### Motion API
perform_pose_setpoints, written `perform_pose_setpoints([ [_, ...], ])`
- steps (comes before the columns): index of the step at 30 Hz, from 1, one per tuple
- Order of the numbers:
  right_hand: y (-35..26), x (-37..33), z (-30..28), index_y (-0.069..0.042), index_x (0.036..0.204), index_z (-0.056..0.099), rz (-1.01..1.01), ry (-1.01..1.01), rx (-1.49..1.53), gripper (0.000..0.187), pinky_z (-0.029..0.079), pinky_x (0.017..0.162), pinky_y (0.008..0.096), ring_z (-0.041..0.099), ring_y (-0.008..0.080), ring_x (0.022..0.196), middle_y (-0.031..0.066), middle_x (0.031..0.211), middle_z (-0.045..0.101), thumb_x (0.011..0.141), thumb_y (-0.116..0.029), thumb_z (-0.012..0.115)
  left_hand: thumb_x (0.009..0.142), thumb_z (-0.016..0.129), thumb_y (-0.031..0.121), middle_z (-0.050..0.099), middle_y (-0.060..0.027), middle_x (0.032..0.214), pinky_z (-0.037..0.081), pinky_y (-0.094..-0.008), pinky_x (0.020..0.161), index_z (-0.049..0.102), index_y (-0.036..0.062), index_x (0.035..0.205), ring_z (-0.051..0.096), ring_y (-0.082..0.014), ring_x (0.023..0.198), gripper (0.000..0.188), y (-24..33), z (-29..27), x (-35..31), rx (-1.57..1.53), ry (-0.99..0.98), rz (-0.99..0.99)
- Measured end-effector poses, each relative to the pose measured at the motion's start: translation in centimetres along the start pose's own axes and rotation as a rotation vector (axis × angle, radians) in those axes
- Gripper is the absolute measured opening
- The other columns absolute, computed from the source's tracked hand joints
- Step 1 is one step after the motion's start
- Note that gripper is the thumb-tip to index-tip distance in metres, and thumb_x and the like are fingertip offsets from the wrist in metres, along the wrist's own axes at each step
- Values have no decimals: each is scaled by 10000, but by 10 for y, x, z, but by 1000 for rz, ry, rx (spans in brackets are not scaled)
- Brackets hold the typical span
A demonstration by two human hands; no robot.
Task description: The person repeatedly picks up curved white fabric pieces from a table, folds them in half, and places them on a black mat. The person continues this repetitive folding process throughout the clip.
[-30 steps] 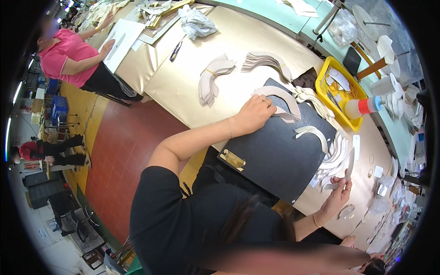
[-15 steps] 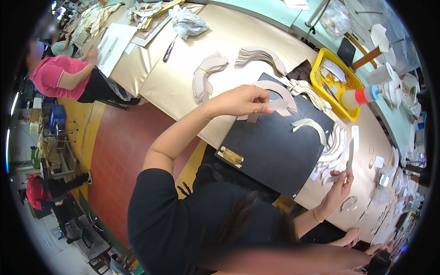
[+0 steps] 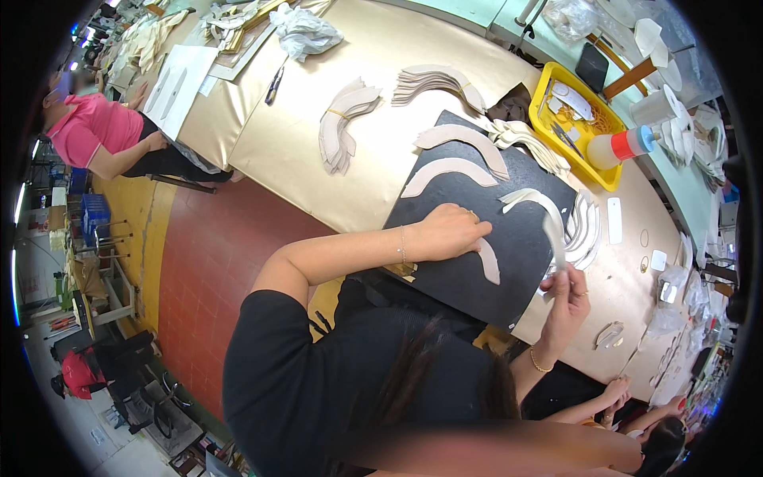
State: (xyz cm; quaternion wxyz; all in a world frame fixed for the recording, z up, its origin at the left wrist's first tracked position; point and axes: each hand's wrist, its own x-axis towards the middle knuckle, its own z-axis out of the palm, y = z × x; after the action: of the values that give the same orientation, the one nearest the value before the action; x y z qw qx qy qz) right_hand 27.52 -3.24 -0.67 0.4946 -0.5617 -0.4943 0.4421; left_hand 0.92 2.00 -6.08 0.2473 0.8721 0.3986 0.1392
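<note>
On a black board [image 3: 524, 262] lie pale curved pieces: an upper stacked curved piece [image 3: 465, 137] and a lower curved piece [image 3: 449, 167]. My left hand [image 3: 449, 233] is over the board's left part, its fingers closed at the top of another curved piece [image 3: 490, 264] that they partly cover. Between the thumb and fingers of my right hand [image 3: 566, 302], at the board's right edge, is a narrow pale curved strip [image 3: 554, 242]. Its upper part meets or overlaps a curved strip [image 3: 524, 195] on the board; I cannot tell which.
Bundled curved pieces [image 3: 346, 123] and a fanned stack [image 3: 437, 83] lie beyond the board. A yellow tray [image 3: 544, 123] holds tools and a bottle with a red band [image 3: 616, 149]. Loose strips [image 3: 584, 230] pile at right. A person in pink [image 3: 103, 131] works at far left.
My left hand has come down and nearer to me, lowering a curved piece onto the board. My right hand has moved left to the board's edge with its strip. The view has shifted slightly.
</note>
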Motion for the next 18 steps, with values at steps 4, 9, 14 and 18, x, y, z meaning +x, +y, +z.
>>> perform_pose_setpoints([
  [4,-6,-2,22,30,1125,695,-13,-231,-65,163,465,585,217,614,92,672,33,860,585,989,-14,615,884,714,277,632,-135,954,512,-412,768,602,62,955,641,-318,929,252,-4,6,-13,57,141,-16],
  [9,-28,-1,36,1,1068,745,85,-622,-141,163,477,572,225,603,94,624,63,824,612,939,19,647,897,717,185,621,-116,974,509,-374,793,675,34,1028,615,-286,919,204,-1,-22,-18,-154,410,-157],
  [14,-22,10,48,-8,1076,752,149,-1093,-90,166,518,599,252,628,115,643,61,857,651,943,-15,655,910,720,163,671,-88,984,508,-340,824,698,16,1077,643,-218,890,224,39,-89,-37,-879,407,-155],
  [18,11,9,86,-10,1080,739,-66,-1192,-38,166,534,666,268,668,143,716,66,859,641,968,-96,652,950,703,251,681,-256,1086,543,-437,821,713,-83,1085,671,-371,986,361,79,-128,-43,-1223,469,773],
])
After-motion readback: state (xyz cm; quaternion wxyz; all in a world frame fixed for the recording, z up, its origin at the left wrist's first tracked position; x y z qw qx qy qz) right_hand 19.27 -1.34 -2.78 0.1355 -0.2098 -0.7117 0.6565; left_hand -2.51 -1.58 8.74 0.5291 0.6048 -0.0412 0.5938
